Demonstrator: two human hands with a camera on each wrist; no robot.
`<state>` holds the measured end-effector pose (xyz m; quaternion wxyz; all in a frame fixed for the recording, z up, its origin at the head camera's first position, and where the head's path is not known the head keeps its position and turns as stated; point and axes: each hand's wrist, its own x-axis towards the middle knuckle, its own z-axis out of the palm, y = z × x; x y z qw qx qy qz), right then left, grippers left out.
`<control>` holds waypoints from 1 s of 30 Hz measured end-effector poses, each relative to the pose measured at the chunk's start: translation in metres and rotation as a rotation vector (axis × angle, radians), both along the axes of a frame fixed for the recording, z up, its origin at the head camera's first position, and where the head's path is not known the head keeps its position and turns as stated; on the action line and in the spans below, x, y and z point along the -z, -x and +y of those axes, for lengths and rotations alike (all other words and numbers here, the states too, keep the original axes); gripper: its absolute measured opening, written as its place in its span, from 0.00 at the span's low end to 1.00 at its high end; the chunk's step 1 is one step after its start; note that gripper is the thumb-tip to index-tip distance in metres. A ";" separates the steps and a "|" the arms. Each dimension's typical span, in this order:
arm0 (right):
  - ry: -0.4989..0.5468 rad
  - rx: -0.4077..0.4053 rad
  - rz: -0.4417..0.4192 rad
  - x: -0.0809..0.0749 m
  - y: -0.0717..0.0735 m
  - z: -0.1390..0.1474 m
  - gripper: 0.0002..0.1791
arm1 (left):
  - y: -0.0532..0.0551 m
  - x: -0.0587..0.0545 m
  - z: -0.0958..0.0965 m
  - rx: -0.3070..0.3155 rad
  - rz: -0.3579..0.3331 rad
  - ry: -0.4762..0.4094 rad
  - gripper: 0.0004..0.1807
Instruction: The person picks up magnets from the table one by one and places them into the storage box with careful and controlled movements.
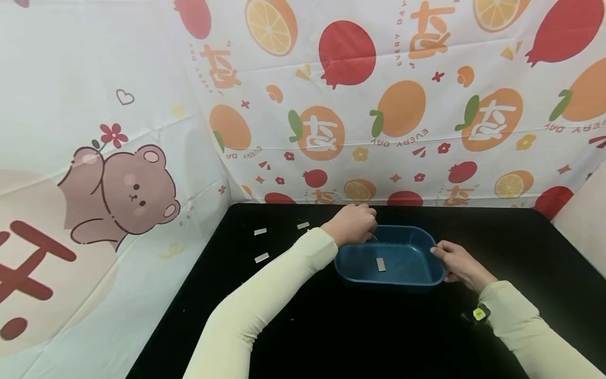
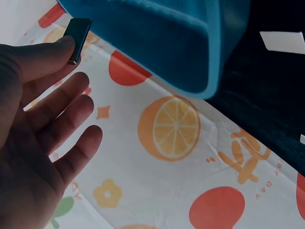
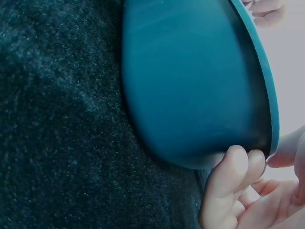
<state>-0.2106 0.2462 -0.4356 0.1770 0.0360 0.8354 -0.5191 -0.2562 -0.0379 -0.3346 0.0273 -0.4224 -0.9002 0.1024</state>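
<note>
So the table (image 1: 360, 337) is black, and up close it looks like a fuzzy cloth surface. Nearest in are two pale sleeves: the left sleeve (image 1: 270, 295) runs diagonally across the table and blocks a good chunk of it, while the right sleeve (image 1: 535, 331) comes in from the lower right, with a small yellow-green tag (image 1: 479, 314) at the wrist.

Further in there's a blue tub (image 1: 409, 266) sitting on the table. The right hand (image 1: 459, 263) grips its right end, fingertips pressed against the outer wall just under the rim. One flat metal piece (image 1: 381, 265) lies on the tub's floor.

The left hand (image 1: 352, 223) is up by the tub's far left corner and hides part of the rim there. It pinches another piece (image 2: 78, 40) between thumb and index finger, the other fingers loosely spread. Left of the tub, three more lie well apart on the table: a near one (image 1: 261, 258), one behind it (image 1: 260, 231) and a far one (image 1: 303, 225).

Behind everything hangs a fruit-print cloth (image 1: 350, 121), creased, with a bear-print cloth (image 1: 132, 195) meeting it on the left.
</note>
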 end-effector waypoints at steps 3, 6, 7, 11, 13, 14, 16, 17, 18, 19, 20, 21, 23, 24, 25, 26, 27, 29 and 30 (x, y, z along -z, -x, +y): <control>-0.007 0.004 0.001 0.001 0.000 -0.001 0.17 | 0.000 0.004 0.004 0.008 -0.013 0.013 0.09; -0.008 0.008 0.003 0.002 0.001 -0.001 0.17 | 0.001 0.007 0.006 0.015 -0.018 0.019 0.09; -0.008 0.008 0.004 0.002 0.001 -0.001 0.17 | 0.001 0.009 0.006 0.015 -0.017 0.021 0.09; -0.004 0.007 0.006 0.003 0.003 0.000 0.17 | 0.002 0.011 0.007 0.011 -0.025 0.028 0.09; -0.005 0.008 0.006 0.002 0.003 0.000 0.17 | 0.003 0.013 0.007 0.011 -0.029 0.025 0.09; -0.005 0.010 0.005 0.002 0.003 0.001 0.17 | 0.003 0.013 0.008 0.011 -0.032 0.022 0.09; -0.005 0.011 0.003 0.002 0.002 0.001 0.17 | 0.004 0.014 0.008 0.013 -0.033 0.020 0.09; -0.005 0.008 0.004 0.002 0.002 0.001 0.17 | 0.004 0.014 0.008 0.014 -0.033 0.019 0.09; -0.003 0.009 0.002 0.002 0.001 0.001 0.17 | 0.004 0.014 0.009 0.013 -0.033 0.018 0.09; -0.002 0.007 0.002 0.002 0.001 0.001 0.17 | 0.003 0.014 0.009 0.012 -0.034 0.019 0.09; -0.002 0.008 0.002 0.002 0.001 0.001 0.17 | 0.003 0.014 0.009 0.011 -0.036 0.020 0.09; -0.002 0.008 0.002 0.002 0.001 0.001 0.17 | 0.002 0.014 0.010 0.008 -0.037 0.022 0.09; -0.003 0.010 0.001 0.003 0.001 0.001 0.17 | 0.002 0.015 0.011 0.002 -0.043 0.028 0.09; -0.002 0.013 0.000 0.002 0.001 0.000 0.17 | 0.002 0.015 0.011 -0.003 -0.046 0.031 0.09; -0.002 0.012 0.002 0.002 0.001 0.000 0.17 | 0.002 0.016 0.011 -0.006 -0.047 0.033 0.09; -0.003 0.014 0.000 0.002 0.001 0.000 0.17 | 0.002 0.017 0.011 -0.009 -0.047 0.034 0.09; -0.004 0.014 -0.001 0.002 0.001 0.000 0.17 | 0.002 0.017 0.012 -0.012 -0.049 0.034 0.08; -0.001 0.014 -0.004 0.001 0.002 0.000 0.16 | 0.002 0.018 0.012 -0.015 -0.054 0.037 0.08; -0.001 0.014 -0.005 0.001 0.002 0.000 0.16 | 0.002 0.018 0.012 -0.015 -0.057 0.036 0.08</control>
